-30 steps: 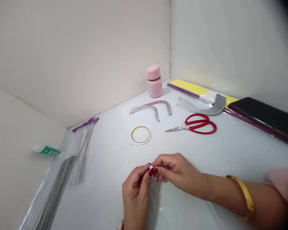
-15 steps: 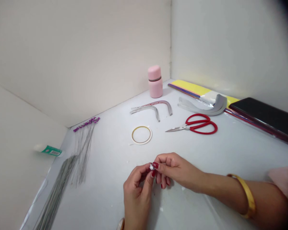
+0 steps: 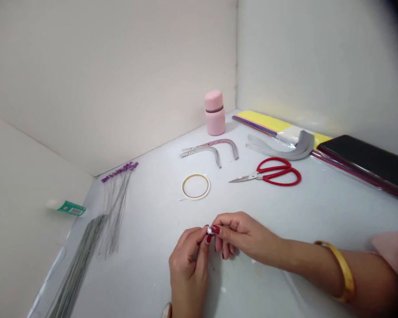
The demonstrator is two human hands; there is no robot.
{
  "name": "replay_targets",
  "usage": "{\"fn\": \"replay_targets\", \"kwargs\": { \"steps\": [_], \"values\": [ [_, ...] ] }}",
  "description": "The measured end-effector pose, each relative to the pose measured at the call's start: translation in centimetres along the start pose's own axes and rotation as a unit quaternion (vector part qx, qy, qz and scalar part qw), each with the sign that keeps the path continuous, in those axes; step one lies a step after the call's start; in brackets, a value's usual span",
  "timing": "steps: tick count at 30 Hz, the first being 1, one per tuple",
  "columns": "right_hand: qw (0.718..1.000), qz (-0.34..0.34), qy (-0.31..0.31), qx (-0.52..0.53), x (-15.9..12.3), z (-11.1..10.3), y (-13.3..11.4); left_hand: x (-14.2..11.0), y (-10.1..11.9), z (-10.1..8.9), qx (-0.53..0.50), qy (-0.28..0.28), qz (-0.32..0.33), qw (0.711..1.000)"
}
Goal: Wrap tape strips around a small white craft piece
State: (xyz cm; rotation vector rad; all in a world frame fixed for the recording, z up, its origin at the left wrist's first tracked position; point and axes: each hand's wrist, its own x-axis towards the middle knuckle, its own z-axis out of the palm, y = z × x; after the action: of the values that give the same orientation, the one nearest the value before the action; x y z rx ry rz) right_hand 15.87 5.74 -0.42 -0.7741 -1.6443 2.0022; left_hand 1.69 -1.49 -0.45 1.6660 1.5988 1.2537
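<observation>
Between my fingertips is a small white-and-silver piece [image 3: 210,230], too small for me to tell its kind. My left hand [image 3: 189,256] pinches it from the left with thumb and index finger. From the right, my right hand [image 3: 237,232] pinches the same piece, its other fingers curled below. Both hands are just above the white table. A thin roll of white tape [image 3: 185,193] lies flat beyond them, its loose end pointing left. Red-handled scissors [image 3: 265,176] rest to the right of the tape, blades pointing left.
Wire stems with purple tips [image 3: 119,172] and a bundle of grey wires [image 3: 82,260] lie left, near a green-labelled tube [image 3: 71,208]. At the back are a pink flask [image 3: 215,115], bent strips [image 3: 215,152], a curled clear strip [image 3: 285,153], coloured sheets [image 3: 262,119] and a black phone-like slab [image 3: 368,163].
My right thumb has shifted up onto the small piece and the right fingers have spread slightly lower. Both hands stay together at the same spot; the view has moved slightly.
</observation>
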Motion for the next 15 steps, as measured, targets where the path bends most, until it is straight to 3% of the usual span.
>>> {"fn": "replay_targets", "kwargs": {
  "steps": [8,15],
  "values": [
    [0.98,-0.069,0.007,-0.186,-0.21,-0.6,-0.31,0.16,0.04,-0.18,0.029,-0.001,0.032,0.999],
    [0.974,-0.072,0.0,-0.213,-0.22,-0.59,-0.14,0.2,0.1,-0.17,0.007,-0.004,0.003,1.0]
  ]
}}
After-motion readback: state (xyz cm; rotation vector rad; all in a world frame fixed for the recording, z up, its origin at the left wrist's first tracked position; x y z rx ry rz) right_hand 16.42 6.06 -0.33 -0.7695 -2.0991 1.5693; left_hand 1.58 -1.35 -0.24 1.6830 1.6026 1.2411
